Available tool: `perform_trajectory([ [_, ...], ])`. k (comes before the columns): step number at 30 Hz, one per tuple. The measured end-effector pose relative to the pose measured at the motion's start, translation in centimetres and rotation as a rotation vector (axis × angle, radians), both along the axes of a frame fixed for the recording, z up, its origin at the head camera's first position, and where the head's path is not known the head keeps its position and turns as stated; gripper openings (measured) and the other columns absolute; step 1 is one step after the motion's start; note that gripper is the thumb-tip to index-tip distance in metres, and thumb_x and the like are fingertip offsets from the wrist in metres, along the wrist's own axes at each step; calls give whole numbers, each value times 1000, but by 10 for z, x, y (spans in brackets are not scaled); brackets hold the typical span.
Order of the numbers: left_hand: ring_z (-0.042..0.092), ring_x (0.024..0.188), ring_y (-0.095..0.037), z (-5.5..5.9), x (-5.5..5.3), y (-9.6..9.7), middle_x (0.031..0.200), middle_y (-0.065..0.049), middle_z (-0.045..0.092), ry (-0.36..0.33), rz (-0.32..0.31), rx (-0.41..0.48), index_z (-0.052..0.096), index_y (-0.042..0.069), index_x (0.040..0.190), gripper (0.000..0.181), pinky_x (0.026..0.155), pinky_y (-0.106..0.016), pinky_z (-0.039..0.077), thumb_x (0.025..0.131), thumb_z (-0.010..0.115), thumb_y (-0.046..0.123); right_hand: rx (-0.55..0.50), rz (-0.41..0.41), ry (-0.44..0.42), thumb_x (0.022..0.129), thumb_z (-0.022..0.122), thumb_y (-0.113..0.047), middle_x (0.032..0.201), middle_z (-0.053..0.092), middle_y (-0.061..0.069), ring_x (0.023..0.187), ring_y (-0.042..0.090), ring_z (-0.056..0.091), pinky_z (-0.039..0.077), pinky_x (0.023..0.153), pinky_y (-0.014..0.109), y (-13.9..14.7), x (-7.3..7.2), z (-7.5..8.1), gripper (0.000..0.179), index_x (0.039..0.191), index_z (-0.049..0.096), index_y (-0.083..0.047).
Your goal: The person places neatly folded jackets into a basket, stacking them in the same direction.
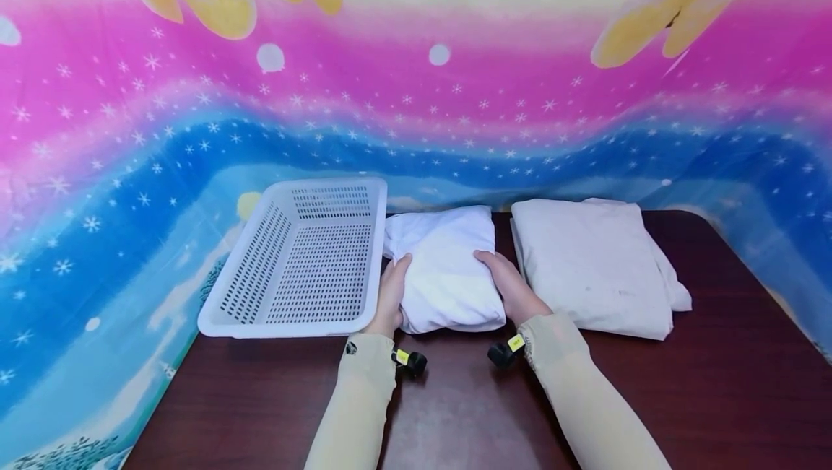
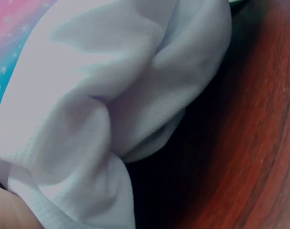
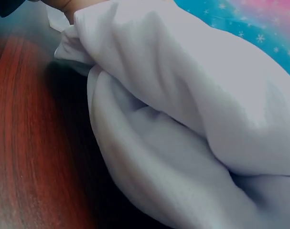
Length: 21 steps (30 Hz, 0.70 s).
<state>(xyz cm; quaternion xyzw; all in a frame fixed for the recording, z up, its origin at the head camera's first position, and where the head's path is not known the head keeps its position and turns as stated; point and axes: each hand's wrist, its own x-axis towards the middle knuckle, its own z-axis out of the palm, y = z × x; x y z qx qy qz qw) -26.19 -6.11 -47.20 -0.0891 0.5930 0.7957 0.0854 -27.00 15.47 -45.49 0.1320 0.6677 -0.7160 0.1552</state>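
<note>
A folded white cloth (image 1: pixel 448 275) lies between both hands in the middle of the head view. The left hand (image 1: pixel 392 289) grips its left side with the thumb on top, and the right hand (image 1: pixel 512 288) grips the right side the same way. Most of the other fingers are hidden under or behind the fabric. Soft folds and a loose lower edge of the cloth (image 2: pixel 73 119) fill much of the left wrist view. The right wrist view shows thick, rounded layers of this cloth (image 3: pixel 149 86) above the dark tabletop.
A white perforated plastic basket (image 1: pixel 325 268) with nothing in it stands left of the cloth. To the right lies a larger folded off-white cloth (image 1: pixel 591 268). Both are on a dark reddish-brown table (image 1: pixel 455 412), backed by a colourful printed curtain (image 1: pixel 416 109).
</note>
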Motion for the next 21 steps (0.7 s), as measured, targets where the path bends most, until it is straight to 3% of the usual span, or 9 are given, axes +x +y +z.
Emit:
perform_trajectory([
  [9,41,140,-29,-3,4,3,159,-10,38,-2,-20,55,25,19,162,76,117,-46,30,98,63,37,-97,27,75,100,56,-35,164,21,9,143,26,25,21,120,43,0,7,-2,81,164,10,-14],
  [21,44,138,-30,5,16,11,159,-8,37,60,-43,-17,22,23,163,76,114,-48,34,98,62,29,-133,42,139,100,58,-35,167,15,0,146,19,20,15,121,39,8,21,-15,83,165,7,-25],
])
